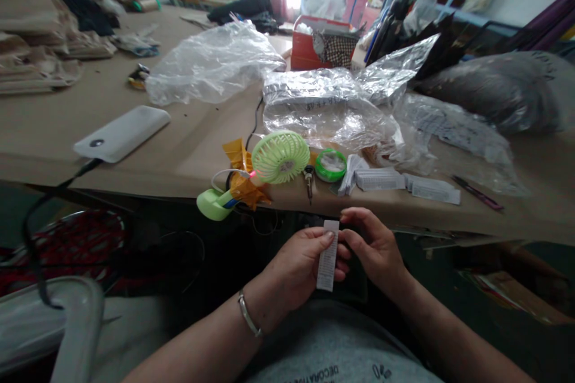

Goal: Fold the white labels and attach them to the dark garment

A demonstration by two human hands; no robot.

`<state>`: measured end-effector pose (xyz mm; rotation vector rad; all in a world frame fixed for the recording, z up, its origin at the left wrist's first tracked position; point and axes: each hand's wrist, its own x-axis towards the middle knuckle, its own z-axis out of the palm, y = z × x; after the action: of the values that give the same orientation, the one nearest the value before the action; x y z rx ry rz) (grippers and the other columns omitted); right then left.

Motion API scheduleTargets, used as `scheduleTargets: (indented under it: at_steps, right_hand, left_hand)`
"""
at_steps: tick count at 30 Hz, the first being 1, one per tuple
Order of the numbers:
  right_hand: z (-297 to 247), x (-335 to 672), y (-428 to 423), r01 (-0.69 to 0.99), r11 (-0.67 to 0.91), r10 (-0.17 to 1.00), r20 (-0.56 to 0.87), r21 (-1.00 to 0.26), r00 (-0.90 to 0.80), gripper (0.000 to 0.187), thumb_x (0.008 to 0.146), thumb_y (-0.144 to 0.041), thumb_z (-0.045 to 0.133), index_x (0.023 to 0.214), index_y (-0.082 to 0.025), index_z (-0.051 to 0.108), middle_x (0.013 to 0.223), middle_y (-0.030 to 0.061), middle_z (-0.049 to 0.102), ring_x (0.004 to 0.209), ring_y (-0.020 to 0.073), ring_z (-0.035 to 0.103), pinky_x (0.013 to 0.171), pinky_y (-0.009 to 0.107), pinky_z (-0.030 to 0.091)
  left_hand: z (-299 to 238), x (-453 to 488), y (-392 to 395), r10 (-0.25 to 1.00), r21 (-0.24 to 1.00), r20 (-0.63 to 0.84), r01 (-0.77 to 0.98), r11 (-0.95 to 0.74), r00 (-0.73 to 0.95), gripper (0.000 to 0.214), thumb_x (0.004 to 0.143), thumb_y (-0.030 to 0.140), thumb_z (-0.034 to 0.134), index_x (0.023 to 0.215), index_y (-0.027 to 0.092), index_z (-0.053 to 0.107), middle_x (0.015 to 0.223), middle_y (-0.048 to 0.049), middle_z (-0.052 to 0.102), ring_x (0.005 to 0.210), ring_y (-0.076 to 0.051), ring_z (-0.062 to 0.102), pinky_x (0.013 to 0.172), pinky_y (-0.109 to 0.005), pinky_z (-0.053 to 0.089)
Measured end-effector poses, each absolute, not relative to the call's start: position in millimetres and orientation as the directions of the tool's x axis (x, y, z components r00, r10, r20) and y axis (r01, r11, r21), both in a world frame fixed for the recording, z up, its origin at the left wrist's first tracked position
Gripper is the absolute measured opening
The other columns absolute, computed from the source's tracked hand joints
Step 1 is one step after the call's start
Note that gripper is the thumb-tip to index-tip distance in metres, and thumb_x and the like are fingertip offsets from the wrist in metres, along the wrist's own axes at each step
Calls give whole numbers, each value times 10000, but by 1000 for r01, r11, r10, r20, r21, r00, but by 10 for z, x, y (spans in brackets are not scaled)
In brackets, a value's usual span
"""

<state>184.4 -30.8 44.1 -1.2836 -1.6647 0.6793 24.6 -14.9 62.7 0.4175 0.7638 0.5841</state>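
In the head view, my left hand (302,260) holds a narrow white printed label (329,263) upright, with the thumb pressed on its front and the fingers behind. Whether it is one label or a thin stack, I cannot tell. My right hand (374,246) is beside the label's upper right edge, its thumb and forefinger apart, the thumb tip close to the edge; its other fingers are partly hidden. Both hands are over my lap, just below the table edge. Stacks of similar white labels (380,179) lie on the table beyond my right hand.
A green fan (281,157) is taped at the table edge, near a small screwdriver-like tool (309,182) and a round green container (331,165). A dark red cutter or pen (478,192) lies right. Clear plastic bags (332,102) lie behind; a white power bank (122,133) lies left.
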Motion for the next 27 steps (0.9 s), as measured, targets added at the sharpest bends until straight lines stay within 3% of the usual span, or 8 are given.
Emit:
scheduleTargets:
  at_steps: [4,9,15,18,21,27]
  right_hand:
    - [500,1822,-218,539,414,909,360,-734,-207,305,884,-272,509,1182,-210,535,1103,83,555,1034,216,539,895,368,457]
    - [539,1789,-186,630,490,871,365,-603,-328,258,905,-268,466,1108,-171,593,1055,106,585,1029,242,517,888,408,451]
    - [498,1775,-223,584,432,902,336,-687,-272,299,896,-263,476,1172,-181,557,1097,97,595,1048,230,529,913,390,437]
    - [481,1761,-226,444,261,964,210,-857,-161,263,881,-285,508,1121,-201,573,1021,58,627,945,197,582,846,328,463]
    - [455,1742,-185,173,1,994,-18,-985,-107,174,850,-329,566,939,-187,612,813,6,630,725,138,588,684,244,472]
    - [373,1688,-92,-170,-220,967,-191,-961,-169,165,770,-307,659,732,-160,596,603,-33,564,519,85,495,528,197,421]
  left_hand:
    - [650,248,-173,649,601,-527,-300,741,549,182,829,265,557,823,100,634,668,-39,615,490,-92,562,514,-221,457]
    - [608,256,-174,673,625,-512,-306,718,534,181,792,281,597,816,105,632,632,-30,605,495,-98,557,514,-224,448]
    - [557,249,-170,685,645,-502,-300,703,527,184,800,286,587,828,110,633,637,-28,600,502,-94,550,510,-217,442]
    - [575,242,-179,702,655,-516,-302,693,490,176,806,283,581,832,114,625,648,-17,588,508,-86,543,506,-207,439]
    - [597,239,-183,720,680,-514,-291,674,466,194,814,308,571,838,119,611,657,-11,583,504,-81,530,500,-202,428]
    - [596,242,-185,767,762,-488,-226,608,417,227,815,347,551,778,127,592,641,-11,578,525,-93,522,521,-216,420]
